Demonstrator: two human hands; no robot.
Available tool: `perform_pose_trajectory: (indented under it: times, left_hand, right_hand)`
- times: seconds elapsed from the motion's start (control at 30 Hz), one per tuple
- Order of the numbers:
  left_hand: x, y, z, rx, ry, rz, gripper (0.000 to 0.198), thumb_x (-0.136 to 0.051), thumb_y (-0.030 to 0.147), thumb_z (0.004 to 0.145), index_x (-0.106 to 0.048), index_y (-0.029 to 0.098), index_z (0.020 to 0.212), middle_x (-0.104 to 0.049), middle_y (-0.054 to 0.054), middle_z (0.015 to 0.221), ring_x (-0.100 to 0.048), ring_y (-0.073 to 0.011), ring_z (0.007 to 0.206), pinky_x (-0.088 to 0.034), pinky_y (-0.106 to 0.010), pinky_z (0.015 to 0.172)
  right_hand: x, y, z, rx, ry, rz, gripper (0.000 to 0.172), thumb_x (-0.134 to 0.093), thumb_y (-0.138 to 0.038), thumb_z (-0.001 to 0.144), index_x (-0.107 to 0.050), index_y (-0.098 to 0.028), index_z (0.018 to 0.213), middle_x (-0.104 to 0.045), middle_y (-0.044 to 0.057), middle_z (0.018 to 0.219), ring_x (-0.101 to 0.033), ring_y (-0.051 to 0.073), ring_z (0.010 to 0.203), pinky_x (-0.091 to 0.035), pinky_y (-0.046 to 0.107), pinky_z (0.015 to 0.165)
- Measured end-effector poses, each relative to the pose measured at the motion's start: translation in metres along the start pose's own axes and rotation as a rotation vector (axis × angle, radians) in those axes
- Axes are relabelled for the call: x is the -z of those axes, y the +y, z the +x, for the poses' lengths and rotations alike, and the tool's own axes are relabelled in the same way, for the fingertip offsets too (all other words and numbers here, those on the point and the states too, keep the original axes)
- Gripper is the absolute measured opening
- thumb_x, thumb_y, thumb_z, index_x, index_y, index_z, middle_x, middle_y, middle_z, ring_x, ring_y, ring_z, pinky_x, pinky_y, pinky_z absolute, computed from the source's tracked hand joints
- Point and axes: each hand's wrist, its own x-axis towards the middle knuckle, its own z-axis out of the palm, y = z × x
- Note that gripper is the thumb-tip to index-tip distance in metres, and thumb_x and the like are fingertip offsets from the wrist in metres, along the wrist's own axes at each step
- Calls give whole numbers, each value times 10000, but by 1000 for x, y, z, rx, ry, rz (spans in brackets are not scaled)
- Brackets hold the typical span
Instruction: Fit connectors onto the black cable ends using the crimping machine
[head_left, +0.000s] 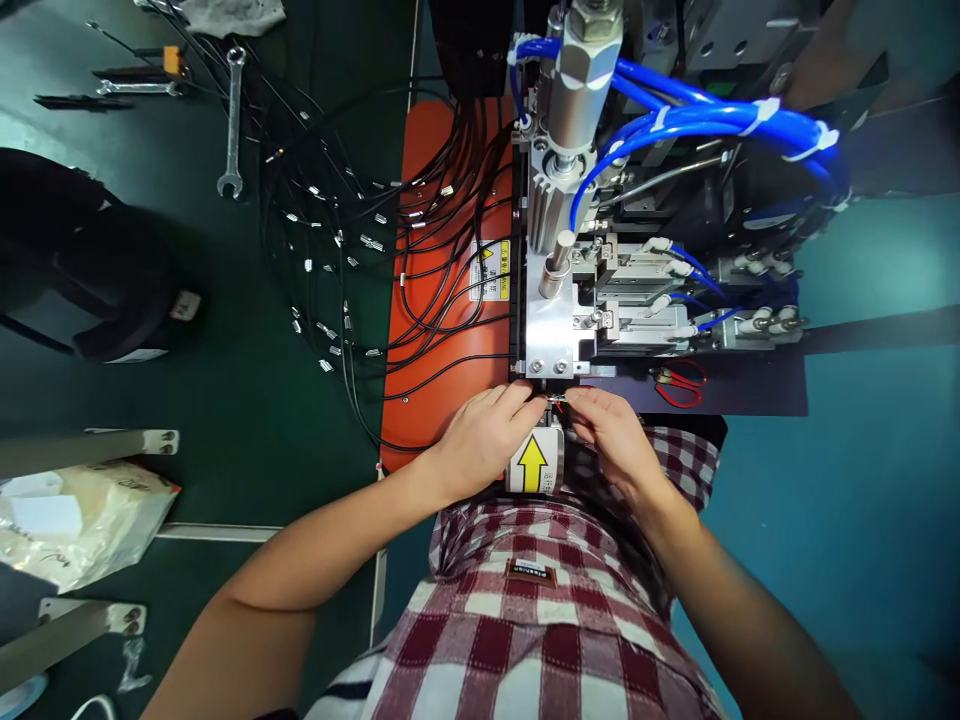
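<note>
Just below the metal block of a machine, both hands meet at a small thin silvery piece with a bit of red beside it. My right hand pinches its right end between thumb and fingertips. From the other side my left hand comes in with fingers closed, the thumb and index finger at the piece's left end; what they hold is mostly hidden. Under the hands sits a metal part with a yellow arrow sticker.
Black cables with white tags spread over an orange panel and the dark green table. A wrench lies at upper left. Red-handled snips are right of the machine. Blue air hoses arch above. A plastic bag is at left.
</note>
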Motion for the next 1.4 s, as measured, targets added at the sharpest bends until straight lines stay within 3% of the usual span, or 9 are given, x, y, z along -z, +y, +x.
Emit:
perform_pose_trajectory:
  times: [0.1, 0.23, 0.4, 0.47, 0.6, 0.67, 0.83, 1.0, 1.4]
  left_hand:
    - [0, 0, -1, 0, 19, -6, 263, -388, 145, 946, -630, 116, 1046, -618, -128, 941, -615, -212, 815, -557, -335, 703]
    - [-2, -1, -3, 19, 10, -50, 249, -425, 164, 935, -624, 119, 1079, -598, -137, 998, -613, -225, 871, -563, -343, 723]
    - [-5, -2, -4, 29, 9, -72, 237, -447, 183, 932, -626, 125, 1076, -589, -127, 988, -604, -221, 859, -563, -346, 735]
    - [-5, -2, -4, 30, 6, -64, 231, -449, 177, 930, -632, 128, 1062, -590, -125, 975, -602, -219, 849, -561, -344, 726]
    - [-4, -3, -2, 34, 14, -63, 230, -449, 189, 934, -639, 137, 1054, -600, -119, 941, -598, -222, 824, -556, -354, 710]
    - [-3, -6, -1, 23, 23, -106, 238, -428, 163, 937, -637, 125, 1044, -611, -121, 936, -596, -223, 834, -553, -355, 723]
    - [0, -14, 0, -29, 46, -219, 262, -377, 87, 937, -625, 103, 1019, -631, -135, 987, -600, -206, 909, -547, -323, 771]
    - [-1, -16, -1, -85, 14, -156, 287, -384, 115, 942, -614, 116, 1112, -633, -130, 965, -600, -203, 869, -546, -327, 738]
    - [4, -14, 2, -94, -58, -121, 272, -394, 133, 944, -611, 105, 1105, -634, -116, 951, -585, -202, 832, -522, -315, 728]
  right_hand:
    - [-1, 5, -14, 107, 145, -64, 294, -667, -458, 772, -632, -167, 782, -478, -43, 547, -320, 83, 443, -230, 228, 401]
    - [-12, 11, -29, 171, 155, -125, 224, -658, -397, 799, -644, -173, 795, -521, -31, 557, -383, 96, 448, -299, 233, 416]
    - [-9, 6, -26, 457, 267, -485, 119, -618, -295, 833, -666, -190, 804, -571, 5, 662, -476, 132, 594, -394, 270, 574]
    - [-4, 2, -20, 389, 192, -421, 121, -614, -298, 826, -652, -188, 793, -531, -10, 626, -447, 124, 568, -369, 260, 542]
    - [5, -3, -7, 74, -19, -139, 179, -636, -345, 785, -612, -172, 742, -413, -60, 517, -315, 81, 449, -227, 226, 427]
    - [7, -3, -4, 27, -59, -99, 217, -660, -375, 767, -605, -165, 747, -406, -65, 514, -303, 72, 443, -197, 221, 423]
    - [6, 2, -4, 64, -70, -71, 272, -663, -425, 781, -584, -165, 760, -393, -71, 521, -305, 67, 453, -196, 219, 432]
    - [4, 3, -5, 91, -54, -60, 256, -662, -408, 783, -578, -168, 753, -393, -73, 518, -310, 67, 453, -204, 221, 432]
    - [4, 3, -5, 131, -24, -83, 225, -660, -378, 784, -586, -170, 746, -399, -70, 524, -308, 68, 459, -211, 225, 431]
